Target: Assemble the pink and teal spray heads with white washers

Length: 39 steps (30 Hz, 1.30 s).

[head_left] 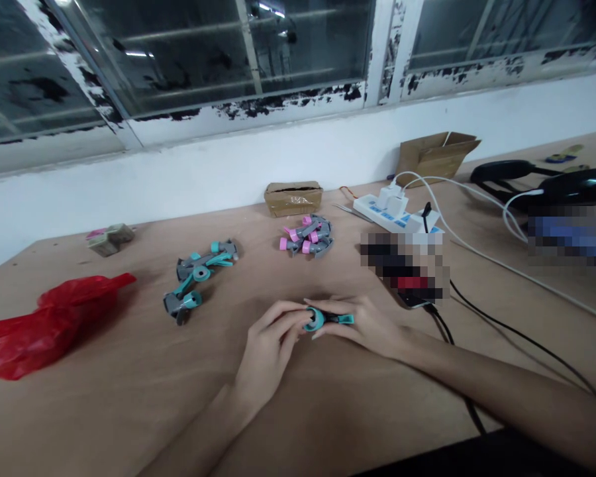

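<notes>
Both hands are closed around one teal and grey trigger spray head [314,320], held low over the near middle of the table. My left hand [271,341] pinches its round teal collar end from the left. From the right, my right hand [375,326] grips its body, with the teal trigger [346,319] showing between thumb and fingers. Part of the grey body is covered by the fingers. Several similar teal and grey spray heads [201,270] lie to the left of my hands. Beyond my hands is a small pile of pink and grey ones [308,236].
A red plastic bag [54,324] lies at the left. Against the wall are a small carton [293,200] and an open cardboard box [434,159]. A white power strip [392,215] with plugs and cables sits behind a blurred phone [414,301] on the right.
</notes>
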Motion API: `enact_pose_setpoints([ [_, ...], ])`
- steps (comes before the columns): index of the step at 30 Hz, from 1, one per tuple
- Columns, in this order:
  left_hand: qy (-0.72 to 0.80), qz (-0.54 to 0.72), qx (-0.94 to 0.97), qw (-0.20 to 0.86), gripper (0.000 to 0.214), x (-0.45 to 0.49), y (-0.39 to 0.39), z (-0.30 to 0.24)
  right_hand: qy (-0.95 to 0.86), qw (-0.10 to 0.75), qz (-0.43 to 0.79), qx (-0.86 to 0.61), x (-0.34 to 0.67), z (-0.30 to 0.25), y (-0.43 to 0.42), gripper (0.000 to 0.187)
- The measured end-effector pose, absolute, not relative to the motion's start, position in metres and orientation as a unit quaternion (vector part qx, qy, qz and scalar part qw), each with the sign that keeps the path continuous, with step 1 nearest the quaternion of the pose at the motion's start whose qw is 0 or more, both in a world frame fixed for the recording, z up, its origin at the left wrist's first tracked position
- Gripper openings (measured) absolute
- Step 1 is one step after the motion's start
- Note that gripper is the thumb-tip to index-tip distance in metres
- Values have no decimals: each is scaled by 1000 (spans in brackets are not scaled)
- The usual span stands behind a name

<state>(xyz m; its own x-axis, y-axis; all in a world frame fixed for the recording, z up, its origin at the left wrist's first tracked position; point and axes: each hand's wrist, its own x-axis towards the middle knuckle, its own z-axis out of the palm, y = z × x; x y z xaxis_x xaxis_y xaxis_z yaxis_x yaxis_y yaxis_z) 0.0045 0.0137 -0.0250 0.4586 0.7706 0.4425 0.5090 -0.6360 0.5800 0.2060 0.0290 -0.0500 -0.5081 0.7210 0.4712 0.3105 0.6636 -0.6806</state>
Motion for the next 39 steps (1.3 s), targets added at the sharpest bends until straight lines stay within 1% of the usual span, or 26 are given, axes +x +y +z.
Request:
enact_pose_setpoints([
  [4, 397, 356, 808, 250, 20, 5, 15, -26, -838, 370, 254, -309, 204, -46, 28, 37],
  [7, 396, 356, 806, 258, 20, 6, 15, -28, -841, 365, 251, -311, 204, -45, 27, 34],
  [13, 395, 366, 818, 202, 24, 10, 15, -31, -834, 375, 237, -327, 203, -52, 27, 43],
  [20, 430, 371, 769, 293, 18, 13, 14, -27, -835, 365, 265, -315, 203, -43, 29, 35],
  [24, 436, 367, 766, 297, 18, 12, 11, -24, -843, 351, 267, -308, 203, -39, 29, 33],
  [29, 428, 374, 770, 291, 19, 11, 9, -22, -854, 344, 260, -291, 205, -40, 31, 36],
  [39, 430, 367, 774, 287, 20, 8, 9, -22, -856, 334, 288, -270, 210, -40, 36, 39],
])
